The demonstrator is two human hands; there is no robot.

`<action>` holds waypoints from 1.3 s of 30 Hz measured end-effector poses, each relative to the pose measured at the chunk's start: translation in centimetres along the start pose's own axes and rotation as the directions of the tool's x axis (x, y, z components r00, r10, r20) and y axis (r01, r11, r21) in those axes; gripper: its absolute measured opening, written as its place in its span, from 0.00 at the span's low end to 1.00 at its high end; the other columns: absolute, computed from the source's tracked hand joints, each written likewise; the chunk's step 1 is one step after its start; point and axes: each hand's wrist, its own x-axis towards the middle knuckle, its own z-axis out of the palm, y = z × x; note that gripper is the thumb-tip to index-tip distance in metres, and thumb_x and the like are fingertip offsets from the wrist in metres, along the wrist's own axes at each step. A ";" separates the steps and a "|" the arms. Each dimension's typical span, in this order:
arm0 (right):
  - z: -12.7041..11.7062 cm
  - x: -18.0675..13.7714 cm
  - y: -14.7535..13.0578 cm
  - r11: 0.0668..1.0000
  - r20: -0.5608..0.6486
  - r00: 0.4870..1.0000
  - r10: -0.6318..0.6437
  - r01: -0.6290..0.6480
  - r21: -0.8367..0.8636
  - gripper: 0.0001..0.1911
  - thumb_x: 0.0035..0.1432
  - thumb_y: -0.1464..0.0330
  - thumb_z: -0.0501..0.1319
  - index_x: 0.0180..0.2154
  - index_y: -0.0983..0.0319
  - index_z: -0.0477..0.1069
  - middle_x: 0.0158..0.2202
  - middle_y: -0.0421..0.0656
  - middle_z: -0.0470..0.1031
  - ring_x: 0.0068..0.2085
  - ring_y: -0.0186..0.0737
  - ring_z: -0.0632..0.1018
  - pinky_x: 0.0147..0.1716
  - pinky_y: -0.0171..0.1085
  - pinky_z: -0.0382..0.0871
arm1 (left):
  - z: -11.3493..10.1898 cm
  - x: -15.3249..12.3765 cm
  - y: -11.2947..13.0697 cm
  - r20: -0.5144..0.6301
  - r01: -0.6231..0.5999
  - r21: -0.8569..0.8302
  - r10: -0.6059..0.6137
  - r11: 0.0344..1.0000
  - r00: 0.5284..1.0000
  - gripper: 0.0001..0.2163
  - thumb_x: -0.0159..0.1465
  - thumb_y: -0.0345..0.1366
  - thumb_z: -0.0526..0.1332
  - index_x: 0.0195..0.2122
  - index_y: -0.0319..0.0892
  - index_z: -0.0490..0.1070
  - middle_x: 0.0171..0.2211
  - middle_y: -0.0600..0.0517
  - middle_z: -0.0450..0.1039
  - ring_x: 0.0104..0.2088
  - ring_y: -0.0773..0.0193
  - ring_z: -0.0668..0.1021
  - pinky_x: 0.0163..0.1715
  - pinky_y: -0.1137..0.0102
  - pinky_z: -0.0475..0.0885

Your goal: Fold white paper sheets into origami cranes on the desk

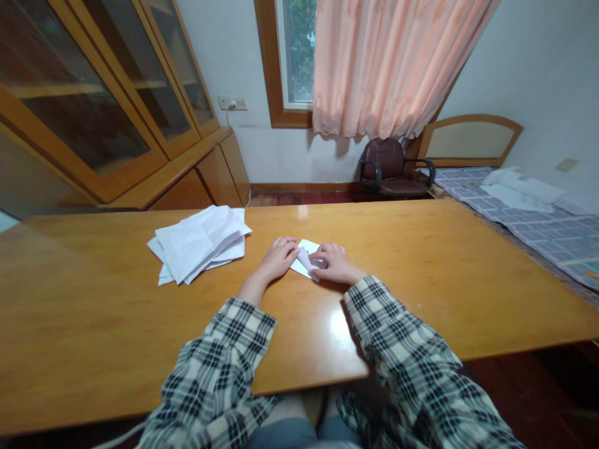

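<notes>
Where the table (397, 231) spreads beneath everything: its glossy top looks slick to me, so I judge the folded paper (301, 267) could skid if pressed sideways.
Left sleeve (213, 362): lying at seven o'clock from that paper, it might drag the paper stack (201, 246) should the arm swing toward nine.
Paper stack: at nine o'clock, loosely piled and askew; a knock could fan it out.
Right hand (339, 263): at three o'clock, thumb and forefinger parted by a small gap, tips appearing to rest on the paper, not clamped.
Left hand (278, 257): at nine o'clock, between stack and paper, fingers curled at the paper's edge; I cannot tell from my feed whether the thumb pinches it.
Folded paper: on the table, between both hands.
Narrow flap (305, 258): beside the right fingertips; uneven pressure could set its crease crooked.
</notes>
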 end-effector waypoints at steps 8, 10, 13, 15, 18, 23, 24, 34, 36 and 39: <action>0.1 0.2 0.4 0.995 -0.045 0.998 0.032 -0.028 0.091 0.17 0.52 0.59 0.66 0.43 0.58 0.72 0.42 0.43 0.73 0.46 0.45 0.69 0.47 0.42 0.56 | 0.5 -0.3 0.4 -0.002 0.019 0.049 -0.019 0.999 1.000 0.11 0.64 0.46 0.57 0.36 0.43 0.68 0.54 0.46 0.67 0.58 0.55 0.65 0.58 0.57 0.61; 0.1 0.2 0.4 0.994 -0.054 0.998 0.034 -0.028 0.109 0.18 0.52 0.60 0.67 0.43 0.58 0.70 0.42 0.43 0.74 0.45 0.44 0.70 0.46 0.41 0.56 | 0.5 -0.3 0.4 -0.002 0.017 0.068 -0.017 0.998 1.000 0.11 0.63 0.46 0.58 0.36 0.43 0.68 0.55 0.46 0.66 0.58 0.54 0.65 0.58 0.57 0.60; 0.0 0.2 0.4 0.993 -0.060 0.998 0.031 -0.024 0.115 0.19 0.52 0.61 0.67 0.45 0.59 0.69 0.42 0.43 0.74 0.45 0.44 0.70 0.46 0.41 0.56 | 0.5 -0.3 0.5 -0.003 0.021 0.091 -0.021 0.996 1.000 0.12 0.63 0.47 0.58 0.36 0.43 0.67 0.55 0.46 0.66 0.58 0.53 0.64 0.58 0.57 0.60; 0.0 0.2 0.4 0.994 -0.057 0.998 0.028 -0.022 0.106 0.20 0.52 0.60 0.67 0.46 0.59 0.69 0.42 0.43 0.74 0.45 0.44 0.70 0.46 0.41 0.56 | 0.5 -0.3 0.7 -0.003 0.027 0.099 -0.027 0.995 1.000 0.12 0.63 0.47 0.59 0.36 0.43 0.67 0.55 0.45 0.66 0.58 0.53 0.64 0.58 0.57 0.60; -0.1 0.2 0.2 0.997 -0.048 0.998 0.027 -0.024 0.071 0.22 0.53 0.59 0.66 0.48 0.59 0.70 0.43 0.44 0.73 0.46 0.45 0.70 0.46 0.42 0.56 | 0.5 -0.3 0.9 -0.005 0.032 0.101 -0.031 0.994 0.999 0.12 0.62 0.47 0.60 0.36 0.43 0.67 0.54 0.46 0.66 0.57 0.53 0.65 0.58 0.57 0.60; -0.2 0.1 0.1 0.999 -0.034 0.999 0.032 -0.031 0.031 0.21 0.54 0.58 0.65 0.49 0.57 0.73 0.42 0.45 0.72 0.46 0.46 0.69 0.46 0.42 0.56 | 0.6 -0.2 0.9 -0.044 0.045 0.072 -0.041 0.996 0.998 0.12 0.60 0.46 0.62 0.38 0.44 0.66 0.51 0.47 0.68 0.55 0.53 0.67 0.56 0.58 0.62; -0.2 0.1 0.2 0.999 -0.034 0.999 0.032 -0.031 0.029 0.20 0.54 0.58 0.65 0.49 0.57 0.73 0.41 0.45 0.72 0.46 0.45 0.69 0.46 0.42 0.56 | 0.6 -0.2 0.9 -0.055 0.051 0.061 -0.048 0.997 0.997 0.12 0.60 0.45 0.63 0.38 0.44 0.65 0.50 0.47 0.69 0.54 0.53 0.68 0.55 0.59 0.63; 0.0 0.3 0.5 1.000 -0.021 1.000 0.022 -0.022 0.021 0.21 0.55 0.58 0.65 0.50 0.55 0.73 0.42 0.44 0.71 0.46 0.45 0.69 0.46 0.41 0.55 | 0.7 -0.2 1.2 -0.037 0.057 0.017 -0.056 0.998 0.998 0.07 0.60 0.42 0.63 0.34 0.44 0.71 0.53 0.47 0.67 0.56 0.52 0.66 0.57 0.57 0.61; 0.0 0.3 0.6 0.999 -0.026 0.999 0.022 -0.021 0.025 0.21 0.55 0.58 0.65 0.50 0.55 0.73 0.41 0.44 0.71 0.46 0.45 0.69 0.45 0.41 0.55 | 0.8 -0.2 1.1 -0.033 0.073 0.017 -0.072 0.997 0.997 0.06 0.61 0.40 0.61 0.35 0.44 0.72 0.54 0.46 0.67 0.57 0.52 0.66 0.58 0.57 0.60; 0.1 0.3 0.6 0.999 -0.041 0.999 0.014 -0.013 0.031 0.19 0.57 0.58 0.63 0.49 0.55 0.73 0.41 0.44 0.72 0.46 0.44 0.69 0.45 0.41 0.54 | 0.9 0.0 1.0 -0.035 0.085 0.012 -0.085 0.996 0.996 0.05 0.63 0.37 0.59 0.35 0.44 0.73 0.54 0.47 0.67 0.57 0.54 0.66 0.58 0.57 0.60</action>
